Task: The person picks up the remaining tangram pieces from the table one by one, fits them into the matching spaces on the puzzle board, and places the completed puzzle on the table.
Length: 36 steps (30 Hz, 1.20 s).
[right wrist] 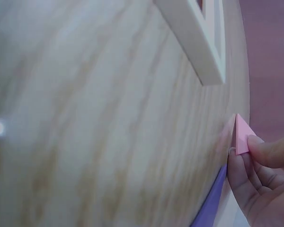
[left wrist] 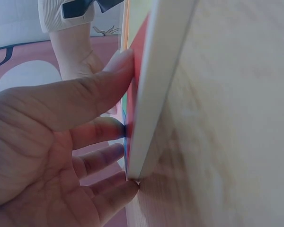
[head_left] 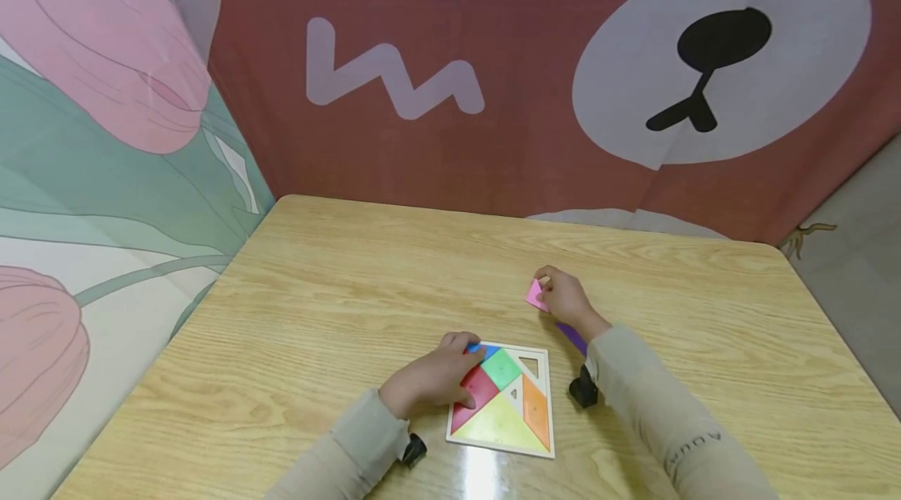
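Note:
A square tangram board (head_left: pixel 507 453) lies on the table with blue, green, red, yellow and orange pieces in it. My left hand (head_left: pixel 436 375) rests on its left side, thumb on the red piece (left wrist: pixel 141 47) and fingertips along the far left corner by the blue piece (head_left: pixel 491 351). Beyond the board's far right corner, my right hand (head_left: pixel 566 298) pinches a pink triangle piece (right wrist: pixel 242 137) between thumb and fingers, one edge close to the tabletop. A purple piece (head_left: pixel 572 337) lies on the table just below that hand, partly hidden by the right sleeve.
Two gaps in the board show bare backing: a triangle with a cut-out (head_left: pixel 529 366) at the far right and a smaller one (head_left: pixel 515 393) near the middle. The wooden table (head_left: pixel 338 273) runs back to a wall cloth (head_left: pixel 422 163) with a cartoon face.

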Motion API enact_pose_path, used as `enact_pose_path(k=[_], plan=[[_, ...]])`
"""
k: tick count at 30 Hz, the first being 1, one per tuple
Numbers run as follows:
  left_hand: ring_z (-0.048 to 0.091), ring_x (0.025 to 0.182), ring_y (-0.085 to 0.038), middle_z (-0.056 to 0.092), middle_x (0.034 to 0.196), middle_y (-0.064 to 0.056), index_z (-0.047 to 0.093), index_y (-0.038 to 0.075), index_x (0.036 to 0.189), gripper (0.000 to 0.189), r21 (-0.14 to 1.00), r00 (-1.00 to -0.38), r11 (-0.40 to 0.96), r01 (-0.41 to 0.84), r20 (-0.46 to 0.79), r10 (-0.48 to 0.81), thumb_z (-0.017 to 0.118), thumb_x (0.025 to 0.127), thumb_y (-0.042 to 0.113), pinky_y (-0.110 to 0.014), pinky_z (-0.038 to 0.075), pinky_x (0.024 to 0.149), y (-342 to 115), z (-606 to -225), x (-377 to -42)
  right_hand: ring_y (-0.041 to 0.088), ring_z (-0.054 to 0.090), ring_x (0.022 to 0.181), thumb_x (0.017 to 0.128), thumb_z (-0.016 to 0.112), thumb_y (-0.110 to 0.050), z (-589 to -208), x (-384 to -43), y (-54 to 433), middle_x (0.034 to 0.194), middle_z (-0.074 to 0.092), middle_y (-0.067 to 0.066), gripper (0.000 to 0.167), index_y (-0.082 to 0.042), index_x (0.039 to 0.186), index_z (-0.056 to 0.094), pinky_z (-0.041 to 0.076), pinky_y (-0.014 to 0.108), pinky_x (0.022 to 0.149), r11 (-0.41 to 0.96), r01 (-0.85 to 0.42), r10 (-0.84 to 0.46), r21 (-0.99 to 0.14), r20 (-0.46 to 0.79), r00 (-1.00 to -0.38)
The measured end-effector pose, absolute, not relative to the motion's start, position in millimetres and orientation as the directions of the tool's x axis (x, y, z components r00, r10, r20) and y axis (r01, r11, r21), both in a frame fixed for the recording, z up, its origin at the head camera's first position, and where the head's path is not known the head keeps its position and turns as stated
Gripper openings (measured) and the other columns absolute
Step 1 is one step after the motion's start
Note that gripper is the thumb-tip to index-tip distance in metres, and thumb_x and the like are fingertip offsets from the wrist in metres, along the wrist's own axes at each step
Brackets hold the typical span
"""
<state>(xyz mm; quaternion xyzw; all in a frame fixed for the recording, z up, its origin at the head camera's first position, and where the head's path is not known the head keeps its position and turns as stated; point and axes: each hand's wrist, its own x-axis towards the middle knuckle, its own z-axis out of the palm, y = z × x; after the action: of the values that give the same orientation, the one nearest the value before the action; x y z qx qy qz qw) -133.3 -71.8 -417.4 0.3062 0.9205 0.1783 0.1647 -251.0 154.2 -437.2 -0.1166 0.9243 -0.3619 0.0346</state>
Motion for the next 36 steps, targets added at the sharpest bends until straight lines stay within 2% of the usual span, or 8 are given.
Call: enact_pose_path(k=[8, 13, 21, 36], plan=[[0.023, 0.118, -0.021, 0.028, 0.131, -0.006, 0.036, 0.007, 0.132, 0.067, 0.408, -0.765, 0.764, 0.499, -0.206, 0.610, 0.066, 0.075, 0.028, -0.026, 0.033, 0.089, -70.1, -418.6, -134.7, 0.015, 0.052, 0.057, 0.075, 0.054, 0.008, -437.8, -246.9, 153.9, 0.075, 0.059, 0.013, 0.027, 0.005, 0.102, 0.051, 0.044, 0.026, 0.051, 0.694, -0.174, -0.216, -0.699, 0.029, -0.976], [0.023, 0.118, -0.021, 0.028, 0.131, -0.006, 0.036, 0.008, 0.132, 0.067, 0.412, -0.766, 0.765, 0.495, -0.208, 0.608, 0.066, 0.075, 0.028, -0.026, 0.033, 0.090, -69.9, -418.5, -134.3, 0.012, 0.049, 0.048, 0.076, 0.052, 0.009, -435.9, -243.4, 153.5, 0.070, 0.058, 0.011, 0.026, 0.005, 0.102, 0.049, 0.041, 0.025, 0.046, 0.651, -0.148, -0.208, -0.745, 0.012, -0.978], [0.022, 0.119, -0.022, 0.028, 0.131, -0.007, 0.036, 0.007, 0.132, 0.067, 0.431, -0.765, 0.759, 0.488, -0.209, 0.610, 0.066, 0.075, 0.027, -0.028, 0.034, 0.089, -70.3, -418.5, -133.2, 0.013, 0.049, 0.049, 0.075, 0.051, 0.011, -434.2, -238.6, 150.0, 0.069, 0.054, 0.010, 0.029, 0.002, 0.102, 0.048, 0.041, 0.022, 0.045, 0.597, -0.109, -0.193, -0.795, -0.011, -0.981], [0.023, 0.118, -0.022, 0.029, 0.131, -0.008, 0.037, 0.006, 0.131, 0.066, 0.425, -0.764, 0.759, 0.493, -0.207, 0.612, 0.066, 0.075, 0.027, -0.028, 0.033, 0.090, -70.2, -417.3, -133.3, 0.015, 0.048, 0.052, 0.077, 0.049, 0.010, -431.4, -227.4, 151.0, 0.072, 0.052, 0.011, 0.026, 0.001, 0.100, 0.044, 0.039, 0.021, 0.046, 0.569, -0.062, -0.170, -0.820, -0.044, -0.984]])
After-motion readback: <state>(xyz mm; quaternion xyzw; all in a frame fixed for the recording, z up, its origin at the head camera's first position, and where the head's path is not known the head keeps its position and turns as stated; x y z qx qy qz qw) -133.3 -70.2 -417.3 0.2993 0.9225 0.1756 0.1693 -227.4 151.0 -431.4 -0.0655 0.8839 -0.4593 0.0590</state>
